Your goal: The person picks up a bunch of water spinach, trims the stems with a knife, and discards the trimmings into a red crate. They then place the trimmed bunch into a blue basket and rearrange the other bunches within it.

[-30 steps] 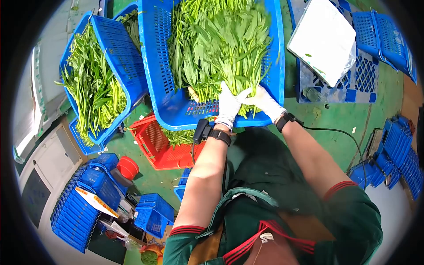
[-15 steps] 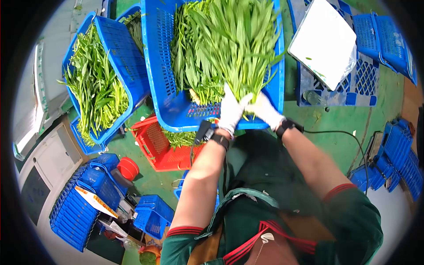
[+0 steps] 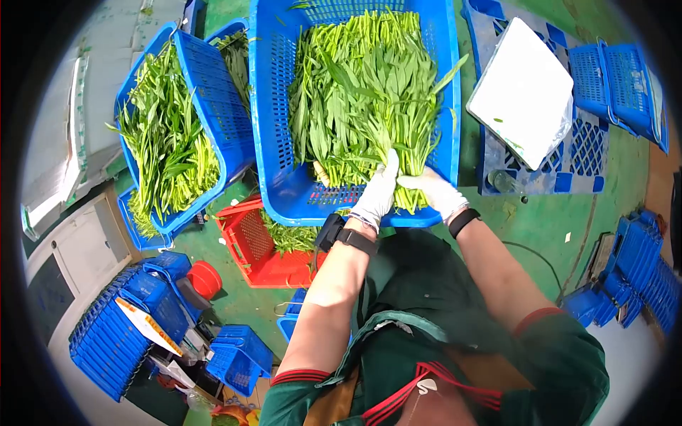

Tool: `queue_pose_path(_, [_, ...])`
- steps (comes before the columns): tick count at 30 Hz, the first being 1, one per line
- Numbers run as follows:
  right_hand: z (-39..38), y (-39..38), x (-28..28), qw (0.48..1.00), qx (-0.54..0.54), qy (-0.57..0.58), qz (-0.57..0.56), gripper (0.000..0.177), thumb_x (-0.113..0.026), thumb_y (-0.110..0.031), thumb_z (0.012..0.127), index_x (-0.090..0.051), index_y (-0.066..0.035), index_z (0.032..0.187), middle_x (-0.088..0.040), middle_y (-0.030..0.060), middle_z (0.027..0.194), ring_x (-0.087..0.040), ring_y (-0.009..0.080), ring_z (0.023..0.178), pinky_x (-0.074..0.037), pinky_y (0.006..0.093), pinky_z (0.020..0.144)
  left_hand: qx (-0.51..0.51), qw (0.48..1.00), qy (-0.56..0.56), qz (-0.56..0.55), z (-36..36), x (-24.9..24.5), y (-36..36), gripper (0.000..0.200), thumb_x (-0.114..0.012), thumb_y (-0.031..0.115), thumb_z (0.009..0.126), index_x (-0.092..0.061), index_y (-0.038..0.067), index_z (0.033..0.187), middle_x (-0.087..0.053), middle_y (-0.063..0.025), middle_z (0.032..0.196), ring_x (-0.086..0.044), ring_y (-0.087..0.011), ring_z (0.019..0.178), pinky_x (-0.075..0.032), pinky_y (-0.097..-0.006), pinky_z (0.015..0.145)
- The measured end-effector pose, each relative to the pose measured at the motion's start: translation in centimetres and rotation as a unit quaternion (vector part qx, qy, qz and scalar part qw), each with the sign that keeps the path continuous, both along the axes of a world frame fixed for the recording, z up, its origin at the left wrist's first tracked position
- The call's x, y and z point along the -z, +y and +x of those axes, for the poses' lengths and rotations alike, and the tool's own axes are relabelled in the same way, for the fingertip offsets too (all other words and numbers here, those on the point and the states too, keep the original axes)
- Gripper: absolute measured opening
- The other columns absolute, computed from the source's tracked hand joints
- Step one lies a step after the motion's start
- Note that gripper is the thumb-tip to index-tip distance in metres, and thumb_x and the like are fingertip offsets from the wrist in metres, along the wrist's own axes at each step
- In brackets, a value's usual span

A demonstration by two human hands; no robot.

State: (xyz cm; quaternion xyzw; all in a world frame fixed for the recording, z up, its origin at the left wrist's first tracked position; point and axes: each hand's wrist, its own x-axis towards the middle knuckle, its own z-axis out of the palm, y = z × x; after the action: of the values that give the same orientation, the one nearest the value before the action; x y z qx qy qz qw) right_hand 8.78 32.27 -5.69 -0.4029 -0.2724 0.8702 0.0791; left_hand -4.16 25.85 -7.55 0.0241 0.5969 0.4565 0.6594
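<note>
A large blue basket [image 3: 264,128] holds leafy green vegetables [image 3: 334,92], with stems toward both its far and near ends. Both hands wear white gloves and are inside its near right corner. My left hand [image 3: 379,192] is closed round the left side of a bunch of greens [image 3: 408,135], thumb pointing up. From the right, my right hand [image 3: 435,192] grips the stems of the same bunch. Its leaves lie on the other greens, pointing away from me. The fingers under the stems are partly hidden.
Another blue basket of greens [image 3: 167,142] leans at the left. Below is a red crate [image 3: 245,241] with greens. At the right, a white board [image 3: 522,92] lies on a blue pallet [image 3: 490,170]. Stacked blue baskets [image 3: 110,341] stand lower left.
The bunch has come down onto the greens in the basket, with both hands still round its stems. The view has shifted slightly, and more of the basket's far end shows.
</note>
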Motion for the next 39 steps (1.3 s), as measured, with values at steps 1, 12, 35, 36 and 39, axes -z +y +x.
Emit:
queue_pose_path(1, [-0.5,-0.3,-0.3,0.998,0.007,-0.047,0.034,0.053,-0.07,-0.006,0.076,-0.05,-0.004,0.125,-0.06,0.0048,0.112,-0.056,0.0154,0.1,-0.045,0.0297,0.087,0.028,0.999,-0.046,-0.002,-0.2,0.0,-0.1,0.086,-0.047,0.06,0.087,-0.035,-0.014,0.129,-0.055,-0.0181,0.119,-0.056,-0.0228,0.106,-0.044,-0.0278,0.089])
queue_pose_path(12, [-0.9,1.6,-7.7,0.992,0.026,-0.003,0.127,0.058,-0.073,0.0,0.07,-0.051,-0.002,0.123,-0.061,0.0046,0.112,-0.057,0.0136,0.098,-0.047,0.029,0.086,-0.184,0.925,-0.291,0.158,-0.9,-10.5,2.6,0.032,-0.057,0.008,0.089,-0.05,-0.001,0.119,-0.062,-0.008,0.105,-0.06,-0.0165,0.093,-0.05,-0.0282,0.081])
queue_pose_path(35, [-12.5,-20.0,-26.3,0.823,-0.495,0.267,-0.077,0.073,-0.08,-0.004,0.059,-0.049,0.0,0.124,-0.06,0.0094,0.115,-0.058,0.0171,0.099,-0.047,0.0318,0.086,-0.388,0.806,0.024,0.447,-3.3,-28.2,-28.6,0.111,-0.065,0.066,0.065,-0.017,0.006,0.145,-0.033,-0.0247,0.14,-0.035,-0.0397,0.128,-0.025,-0.0523,0.108])
queue_pose_path(36, [-13.2,-21.1,-27.0,0.816,-0.513,0.251,-0.088,0.078,-0.082,-0.006,0.055,-0.049,0.0,0.125,-0.058,0.0087,0.118,-0.054,0.0173,0.107,-0.044,0.0321,0.091,-0.399,0.786,0.045,0.47,-3.3,-28.4,-30.1,0.107,-0.069,0.06,0.066,-0.018,0.007,0.144,-0.035,-0.0229,0.139,-0.036,-0.0384,0.127,-0.026,-0.0524,0.108])
queue_pose_path(39, [-15.3,-23.2,-29.8,0.759,-0.612,0.199,0.099,0.069,-0.083,-0.016,0.06,-0.053,0.001,0.12,-0.062,0.0083,0.108,-0.058,0.0162,0.097,-0.046,0.0304,0.086,-0.502,0.73,0.054,0.461,-3.7,-27.4,-33.6,0.094,-0.067,0.058,0.07,-0.03,0.005,0.139,-0.052,-0.0143,0.124,-0.054,-0.0324,0.107,-0.039,-0.0523,0.099])
